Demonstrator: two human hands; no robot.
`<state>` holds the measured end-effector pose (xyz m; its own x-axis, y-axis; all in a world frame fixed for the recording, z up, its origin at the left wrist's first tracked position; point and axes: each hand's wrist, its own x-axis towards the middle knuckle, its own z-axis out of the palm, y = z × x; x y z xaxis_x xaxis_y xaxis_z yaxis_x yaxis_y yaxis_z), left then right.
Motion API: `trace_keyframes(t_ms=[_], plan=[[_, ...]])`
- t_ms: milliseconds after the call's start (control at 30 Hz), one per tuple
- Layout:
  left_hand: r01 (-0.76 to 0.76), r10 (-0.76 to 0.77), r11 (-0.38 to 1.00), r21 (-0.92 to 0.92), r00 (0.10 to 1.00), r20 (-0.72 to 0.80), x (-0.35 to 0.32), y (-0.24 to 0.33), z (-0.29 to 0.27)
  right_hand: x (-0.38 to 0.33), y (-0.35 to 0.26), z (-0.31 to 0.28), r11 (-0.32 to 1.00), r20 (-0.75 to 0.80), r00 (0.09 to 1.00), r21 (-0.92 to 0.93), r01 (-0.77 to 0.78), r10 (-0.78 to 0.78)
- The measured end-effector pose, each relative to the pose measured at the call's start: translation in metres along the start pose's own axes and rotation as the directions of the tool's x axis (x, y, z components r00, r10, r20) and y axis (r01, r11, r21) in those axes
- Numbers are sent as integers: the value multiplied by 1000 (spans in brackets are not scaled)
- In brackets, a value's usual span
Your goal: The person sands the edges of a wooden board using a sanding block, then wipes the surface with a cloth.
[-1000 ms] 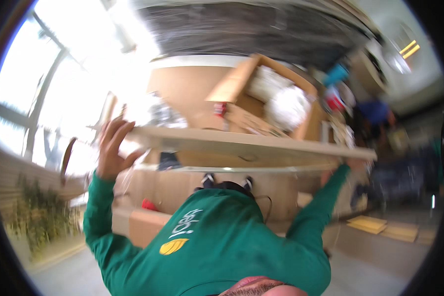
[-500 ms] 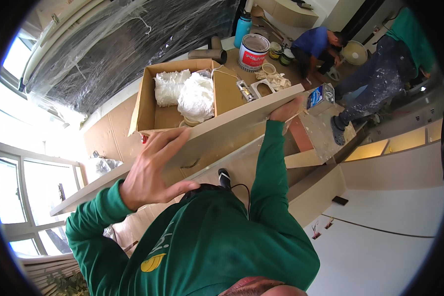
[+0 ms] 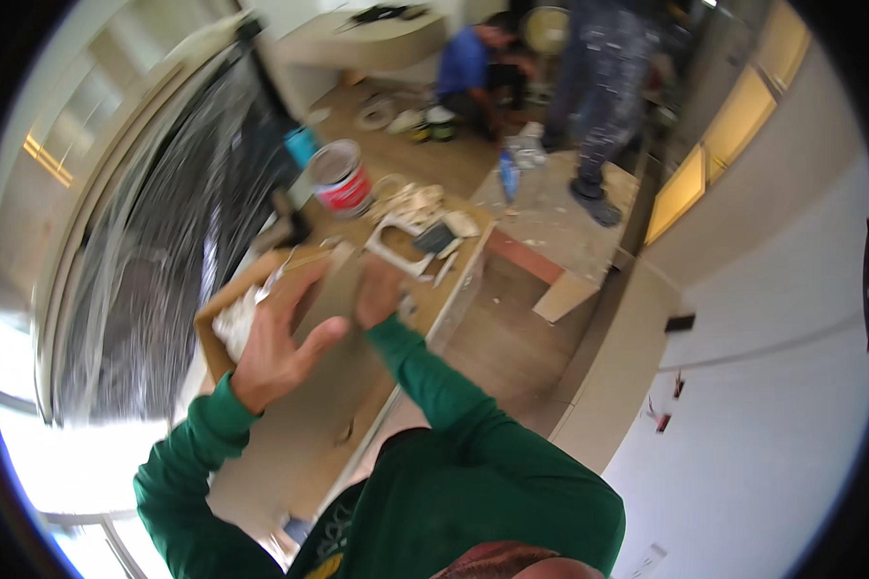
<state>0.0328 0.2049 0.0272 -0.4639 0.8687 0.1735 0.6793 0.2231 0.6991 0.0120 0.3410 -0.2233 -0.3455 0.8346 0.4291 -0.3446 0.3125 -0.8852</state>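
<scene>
A long beige board [image 3: 323, 381] stands tilted between my two arms, in front of the workbench. My right hand [image 3: 378, 291], smeared by motion, is closed on the board near its far end. Beside the board's left edge is my left hand [image 3: 278, 347], its fingers stretched and thumb apart; whether it touches the board I cannot tell. Partly hidden behind that hand, a cardboard box [image 3: 206, 323] contains white fluffy material [image 3: 234, 326]. Past the right hand, a white cut-out frame [image 3: 384, 241] and a dark flat block [image 3: 435, 238] lie on the bench.
A paint bucket [image 3: 342, 183] and crumpled cream rags [image 3: 417, 205] are on the bench. A person in blue [image 3: 465, 63] crouches farther back; another in spattered trousers [image 3: 610, 92] stands on a dusty platform [image 3: 589, 169]. Plastic-wrapped panels [image 3: 188, 232] line the left; lit shelves [image 3: 729, 116] the right.
My view has turned right. The board has swung with my hands, and its far end now points more directly away from me. My right hand has come closer to my left.
</scene>
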Motion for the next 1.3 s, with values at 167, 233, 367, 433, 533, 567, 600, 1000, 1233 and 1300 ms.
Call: trace_keyframes(t_ms=[167, 233, 367, 433, 533, 567, 600, 1000, 1233, 1300], plan=[[69, -71, 997, -27, 994, -79, 35, -26, 19, 28, -12, -12, 992, 115, 993, 116, -55, 42], [108, -111, 994, -31, 989, -96, 23, -35, 12, 36, -12, -17, 990, 194, 980, 131, -57, 31], [46, -30, 992, 120, 991, -131, -8, -34, -6, 49, 15, -33, 914, 366, 865, 85, -398, 343], [2, 28, 978, 208, 990, -140, -25, -24, -10, 52, 99, -64, 960, 319, 906, -126, -251, 279], [-66, 105, 917, 394, 992, -77, -32, -7, -22, 49, 226, -136, 878, 249, 875, -364, -312, 414], [-7, 53, 914, 405, 993, -102, -56, -13, -22, 34, 217, -153, 874, 307, 849, -378, -307, 431], [27, 26, 907, 420, 992, -121, -74, -13, -25, 26, 210, -166, 833, 322, 844, -502, -231, 428], [322, -136, 834, 448, 907, -398, -175, -10, -36, -12, 223, -118, 618, 540, 721, -761, 197, 435], [354, -248, 827, 437, 927, -281, -215, -12, -73, -53, 319, -130, 710, 516, 846, -647, 279, 138], [307, -239, 873, 379, 946, -218, -224, -23, -83, -46, 320, -136, 840, 437, 837, -541, -49, 330]])
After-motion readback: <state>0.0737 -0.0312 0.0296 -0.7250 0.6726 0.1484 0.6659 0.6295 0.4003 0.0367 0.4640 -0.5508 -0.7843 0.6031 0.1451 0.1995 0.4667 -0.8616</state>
